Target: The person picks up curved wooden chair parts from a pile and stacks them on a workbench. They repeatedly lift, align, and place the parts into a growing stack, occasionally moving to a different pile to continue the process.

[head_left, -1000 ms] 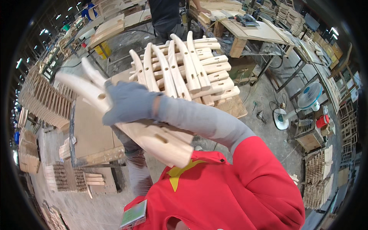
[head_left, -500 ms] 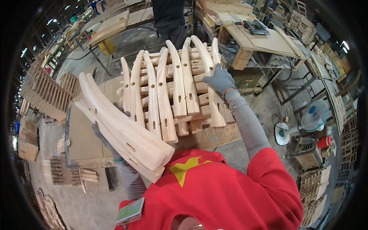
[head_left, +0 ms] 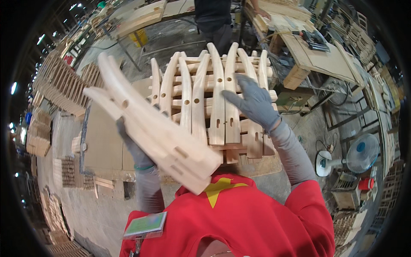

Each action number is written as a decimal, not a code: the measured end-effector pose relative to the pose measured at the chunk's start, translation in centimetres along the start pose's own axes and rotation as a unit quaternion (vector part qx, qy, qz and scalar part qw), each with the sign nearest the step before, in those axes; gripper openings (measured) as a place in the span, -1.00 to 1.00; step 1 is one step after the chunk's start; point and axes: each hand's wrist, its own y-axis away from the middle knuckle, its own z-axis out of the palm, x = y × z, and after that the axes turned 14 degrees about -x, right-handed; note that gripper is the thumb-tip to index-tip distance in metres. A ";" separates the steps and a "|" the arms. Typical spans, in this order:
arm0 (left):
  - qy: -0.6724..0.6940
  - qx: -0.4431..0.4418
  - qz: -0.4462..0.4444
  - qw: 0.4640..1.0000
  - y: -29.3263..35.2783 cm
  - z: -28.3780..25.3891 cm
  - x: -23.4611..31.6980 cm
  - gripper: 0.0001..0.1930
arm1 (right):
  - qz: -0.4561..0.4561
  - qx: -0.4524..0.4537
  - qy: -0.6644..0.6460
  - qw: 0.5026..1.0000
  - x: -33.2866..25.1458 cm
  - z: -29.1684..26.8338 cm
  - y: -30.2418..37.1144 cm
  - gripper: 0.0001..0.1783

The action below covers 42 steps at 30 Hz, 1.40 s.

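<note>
Two curved, pale wooden chair legs (head_left: 156, 132) with mortise slots and round holes lie side by side, slanting across the front of my body. My left hand (head_left: 132, 143), in a grey glove, grips them from the outer side; the pieces hide part of its fingers. Over the right part of a stack of similar legs (head_left: 217, 112) is my gloved right hand (head_left: 255, 101), fingers spread and nothing held. It hovers close above the legs; whether a fingertip touches one I cannot tell. The top legs lie in a row, their curved ends pointing away from me, on crosswise pieces.
A brown board (head_left: 100, 145) lies left of the stack. Further left are piles of wooden parts (head_left: 62, 88). At the far right stand a fan (head_left: 361, 153) and a workbench (head_left: 314, 64) with a power tool (head_left: 315, 41). A co-worker (head_left: 212, 19) stands beyond the stack.
My right hand has let go of the rightmost leg and moved left over the row, fingers spreading. The two legs in my left hand have shifted right and turned, showing their slots more.
</note>
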 end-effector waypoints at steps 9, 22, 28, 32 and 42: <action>-0.014 0.015 -0.056 0.998 -5.6 1.3 -2.1 -0.35 | -0.002 -0.261 -0.246 0.934 -10.6 1.7 -6.4 0.06; -0.273 -0.245 -0.359 0.858 -20.4 -0.3 -1.2 -0.42 | 0.089 0.011 -0.655 0.750 -9.4 7.7 -7.9 -0.27; -0.499 -0.323 -0.373 0.712 -23.0 0.9 -4.0 -0.35 | 0.085 0.072 -0.670 0.734 -7.8 8.4 -7.3 -0.40; -0.378 -0.318 -0.341 0.800 -22.9 0.7 -3.4 -0.39 | 0.094 -0.045 -0.609 0.786 -6.0 3.8 -7.5 -0.51; 0.085 -0.218 -0.081 0.969 -16.8 1.9 -3.3 -0.23 | -0.096 -0.206 -0.189 0.955 -5.1 -7.2 -13.4 -0.45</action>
